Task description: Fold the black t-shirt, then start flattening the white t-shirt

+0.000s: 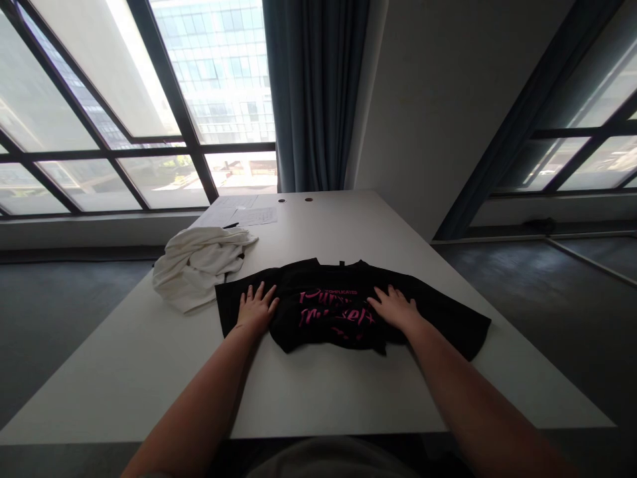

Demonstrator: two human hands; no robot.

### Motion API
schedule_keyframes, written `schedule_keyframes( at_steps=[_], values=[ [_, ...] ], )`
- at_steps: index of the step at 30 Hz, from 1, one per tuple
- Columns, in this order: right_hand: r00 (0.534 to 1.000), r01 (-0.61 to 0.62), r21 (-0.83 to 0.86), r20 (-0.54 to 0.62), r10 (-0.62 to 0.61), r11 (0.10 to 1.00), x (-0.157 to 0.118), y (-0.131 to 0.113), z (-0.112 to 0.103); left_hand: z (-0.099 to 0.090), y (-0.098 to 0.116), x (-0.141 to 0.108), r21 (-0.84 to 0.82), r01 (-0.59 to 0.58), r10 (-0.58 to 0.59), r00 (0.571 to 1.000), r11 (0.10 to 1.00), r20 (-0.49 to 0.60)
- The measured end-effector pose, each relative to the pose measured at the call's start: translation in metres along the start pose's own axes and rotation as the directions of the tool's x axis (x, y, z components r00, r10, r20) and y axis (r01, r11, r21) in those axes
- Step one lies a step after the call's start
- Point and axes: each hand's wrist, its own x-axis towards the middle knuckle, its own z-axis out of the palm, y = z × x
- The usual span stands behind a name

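A black T-shirt (328, 275) with pink lettering on its front lies across the white table, its collar toward the far end. Both sleeves spread out to the sides, and the lower part is bunched up toward me. My left hand (255, 308) rests on the shirt near the left sleeve, fingers spread, palm down. On the other side of the print, my right hand (397, 307) lies flat on the cloth near the right sleeve, its fingers also apart. Neither hand grips the fabric.
A crumpled white garment (196, 265) lies at the left edge of the table (343, 398), close to the black left sleeve. Beyond it are paper sheets (253, 216) and a dark pen (231, 226). A blue curtain (318, 93) hangs past the far end.
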Motion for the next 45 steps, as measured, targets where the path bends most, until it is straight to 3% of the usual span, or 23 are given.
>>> schedule_keyframes(
  at_steps=[4, 9, 12, 15, 17, 23, 25, 29, 31, 36, 41, 45],
  values=[
    [0.997, -0.035, -0.012, 0.070, 0.035, 0.999, 0.012, -0.008, -0.001, 0.003, 0.001, 0.003, 0.013, 0.032, -0.032, 0.999, 0.999, 0.025],
    [0.999, -0.020, -0.005, 0.031, 0.020, 1.000, 0.036, -0.007, -0.002, -0.007, 0.018, 0.032, -0.061, 0.174, -0.171, 0.984, 0.983, 0.052],
    [1.000, -0.021, 0.001, 0.009, 0.021, 1.000, 0.050, -0.011, -0.002, -0.012, 0.037, 0.056, -0.072, 0.020, -0.021, 0.999, 0.997, -0.025],
    [0.999, -0.045, 0.016, -0.026, 0.045, 0.999, 0.059, -0.017, -0.001, -0.012, 0.052, 0.076, -0.075, -0.140, 0.144, 0.989, 0.987, 0.045],
    [0.997, -0.054, 0.027, -0.048, 0.055, 0.998, 0.065, -0.020, 0.000, -0.011, 0.056, 0.086, -0.086, -0.123, 0.132, 0.986, 0.989, 0.107],
    [0.996, -0.038, 0.048, -0.085, 0.042, 0.998, 0.091, -0.021, 0.000, -0.017, 0.058, 0.115, -0.105, -0.055, 0.071, 0.986, 0.993, 0.153],
    [0.993, -0.026, 0.057, -0.116, 0.033, 0.998, 0.099, -0.022, 0.000, -0.018, 0.060, 0.123, -0.108, -0.060, 0.072, 0.991, 0.992, 0.115],
    [0.960, 0.025, 0.066, -0.280, -0.005, 0.998, 0.109, -0.025, 0.002, -0.014, 0.063, 0.128, -0.120, -0.109, 0.094, 0.988, 0.987, -0.126],
    [0.934, 0.063, 0.057, -0.356, -0.039, 0.996, 0.110, -0.026, 0.004, -0.011, 0.062, 0.129, -0.139, -0.091, 0.065, 0.981, 0.986, -0.181],
    [0.915, 0.157, 0.073, -0.386, -0.117, 0.985, 0.108, -0.021, 0.005, -0.008, 0.055, 0.133, -0.172, -0.128, 0.093, 0.976, 0.977, -0.199],
    [0.878, 0.154, 0.069, -0.467, -0.105, 0.986, 0.103, -0.020, 0.000, -0.011, 0.053, 0.132, -0.207, -0.140, 0.082, 0.960, 0.968, -0.267],
    [0.869, 0.123, 0.061, -0.489, -0.078, 0.991, 0.095, -0.023, -0.007, -0.015, 0.052, 0.125, -0.220, -0.160, 0.126, 0.979, 0.962, -0.158]
  ],
)
